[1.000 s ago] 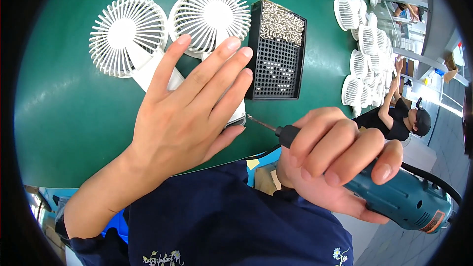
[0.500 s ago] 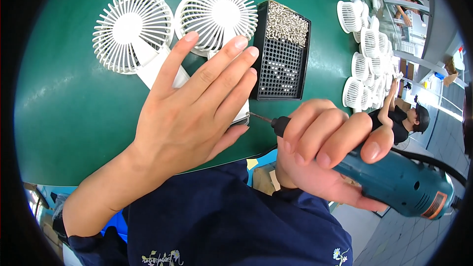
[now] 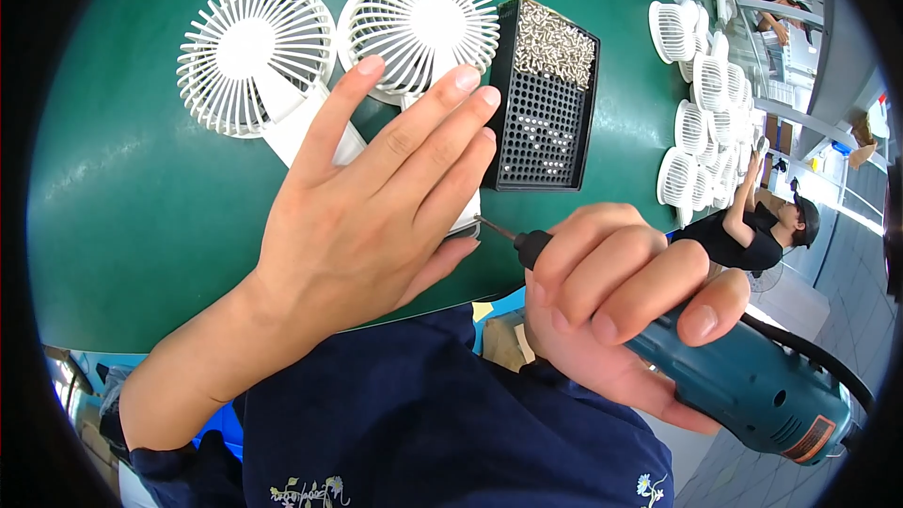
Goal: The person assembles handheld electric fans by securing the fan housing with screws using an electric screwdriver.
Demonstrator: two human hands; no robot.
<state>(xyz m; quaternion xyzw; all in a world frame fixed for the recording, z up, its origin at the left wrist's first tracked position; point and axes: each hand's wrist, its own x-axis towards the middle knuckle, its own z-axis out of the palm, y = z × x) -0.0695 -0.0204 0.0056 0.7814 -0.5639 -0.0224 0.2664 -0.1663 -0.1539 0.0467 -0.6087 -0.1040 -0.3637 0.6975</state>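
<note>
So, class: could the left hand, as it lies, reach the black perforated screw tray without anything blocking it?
Probably yes. The left hand lies flat on a white fan handle, its fingertips right beside the black perforated screw tray, and nothing stands between them.

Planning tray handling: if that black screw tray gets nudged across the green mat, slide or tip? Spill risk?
The black screw tray is low, wide and flat on the green mat, so it would probably slide rather than tip. The loose screws heaped at its far end would likely shift or spill if jolted. That heap probably makes the far end heavier, so lift it level.
</note>
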